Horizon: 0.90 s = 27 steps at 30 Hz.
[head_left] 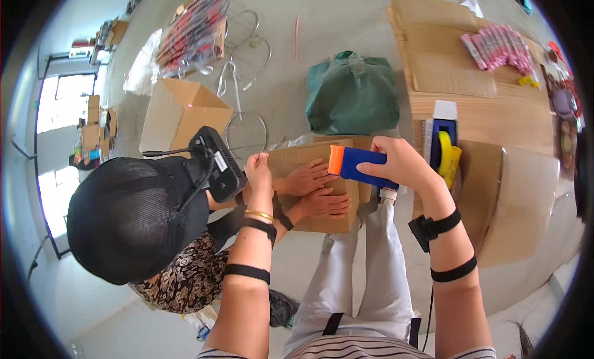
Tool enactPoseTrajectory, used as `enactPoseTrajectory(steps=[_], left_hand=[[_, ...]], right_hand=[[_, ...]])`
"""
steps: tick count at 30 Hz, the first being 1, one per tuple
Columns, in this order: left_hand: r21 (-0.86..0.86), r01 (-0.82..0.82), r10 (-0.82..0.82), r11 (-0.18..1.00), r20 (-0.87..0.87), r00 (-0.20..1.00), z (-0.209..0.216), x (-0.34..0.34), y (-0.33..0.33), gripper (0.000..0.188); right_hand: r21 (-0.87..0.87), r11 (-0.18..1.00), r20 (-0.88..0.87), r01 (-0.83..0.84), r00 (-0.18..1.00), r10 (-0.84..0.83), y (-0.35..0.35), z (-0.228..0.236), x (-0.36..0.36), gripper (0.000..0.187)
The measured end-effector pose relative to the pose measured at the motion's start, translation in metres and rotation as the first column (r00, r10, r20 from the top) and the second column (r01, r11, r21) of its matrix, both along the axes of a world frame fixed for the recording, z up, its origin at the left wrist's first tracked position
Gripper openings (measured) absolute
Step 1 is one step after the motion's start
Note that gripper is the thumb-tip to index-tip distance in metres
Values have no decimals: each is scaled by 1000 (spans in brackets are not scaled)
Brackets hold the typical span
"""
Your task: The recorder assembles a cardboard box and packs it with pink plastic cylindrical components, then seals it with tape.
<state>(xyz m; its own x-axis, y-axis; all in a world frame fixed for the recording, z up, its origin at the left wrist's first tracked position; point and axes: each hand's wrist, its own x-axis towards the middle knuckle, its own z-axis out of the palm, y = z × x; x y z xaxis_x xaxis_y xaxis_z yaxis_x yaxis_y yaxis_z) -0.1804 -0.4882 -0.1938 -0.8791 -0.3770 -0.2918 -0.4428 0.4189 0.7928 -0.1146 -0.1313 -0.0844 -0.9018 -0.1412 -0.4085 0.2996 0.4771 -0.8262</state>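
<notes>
My right hand (396, 164) is closed around a blue block-shaped thing with an orange end (362, 167), held above the cardboard box; its exact kind I cannot make out. The orange end points left. My left hand (258, 171) is raised, its fingers curled together, left of the box; whether anything is in them cannot be made out. Beneath, the cardboard box (337, 225) stands in front of me with its top flaps folded over. A co-worker's two hands (318, 198) press flat on its top, partly beneath the blue thing.
At left leans the co-worker in a black cap (127, 220). An open carton (179, 118) and a green bag (352, 96) stand beyond. A wooden table (520, 121) at right holds pink packets (500, 48), a yellow tool (447, 158) and cardboard. Loose straps (247, 130) lie on the floor.
</notes>
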Motion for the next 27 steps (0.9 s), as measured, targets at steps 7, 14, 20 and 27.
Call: enactPoseTrajectory(steps=[7,14,20,27], left_hand=[[3,-242,239,970,134,962,-54,-30,-25,15],[14,-242,235,970,187,954,-91,-45,-59,15],[-42,-229,231,973,282,931,-101,-42,-71,15],[124,-195,160,973,246,956,-106,-34,-72,20]], right_hand=[[-58,996,63,-67,996,71,-40,-64,-51,47],[41,989,120,-145,983,139,-76,-72,-88,47],[56,984,187,-171,969,158,-86,-61,-98,47],[68,984,190,-163,971,148,-85,-63,-95,45]])
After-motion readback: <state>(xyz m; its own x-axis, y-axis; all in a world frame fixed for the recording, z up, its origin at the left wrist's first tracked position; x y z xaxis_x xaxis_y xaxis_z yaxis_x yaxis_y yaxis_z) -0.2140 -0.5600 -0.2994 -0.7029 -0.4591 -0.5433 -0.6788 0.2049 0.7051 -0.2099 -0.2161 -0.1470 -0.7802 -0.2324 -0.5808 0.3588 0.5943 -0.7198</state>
